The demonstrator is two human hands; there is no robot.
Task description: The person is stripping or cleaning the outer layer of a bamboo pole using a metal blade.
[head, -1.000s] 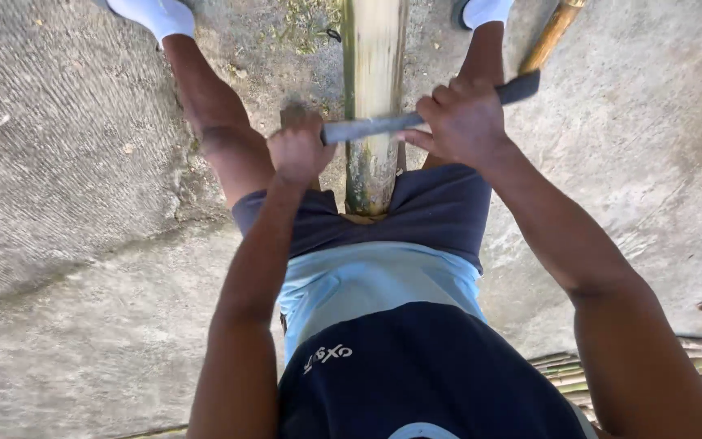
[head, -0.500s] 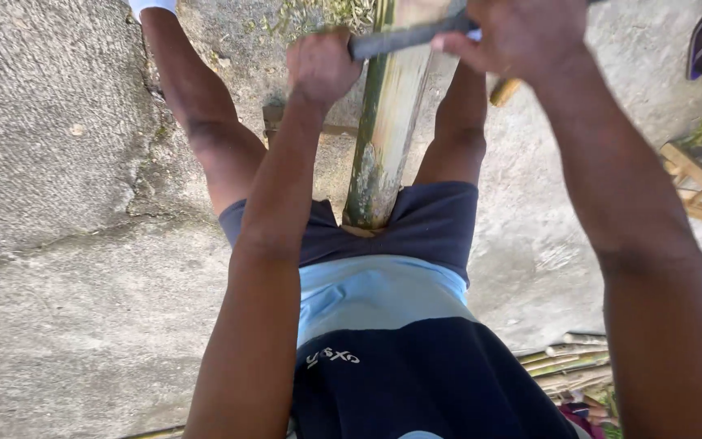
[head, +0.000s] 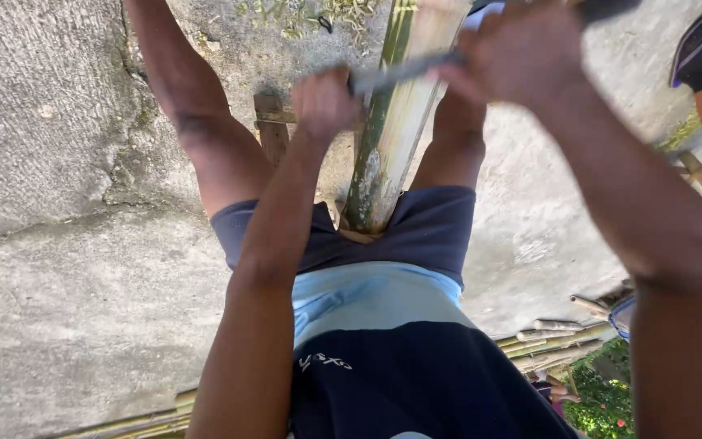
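Head view: left hand [head: 324,102], right hand [head: 522,57] both fisted on blade [head: 404,71] across bamboo [head: 387,138]; keep pull even, blade flat.

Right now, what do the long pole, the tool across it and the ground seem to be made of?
The pole looks like bamboo: round, green and yellowish, with a dull weathered skin. The tool, held by left hand and right hand, seems a grey metal blade, though blurred. The ground looks like rough grey concrete, cracked and stained.
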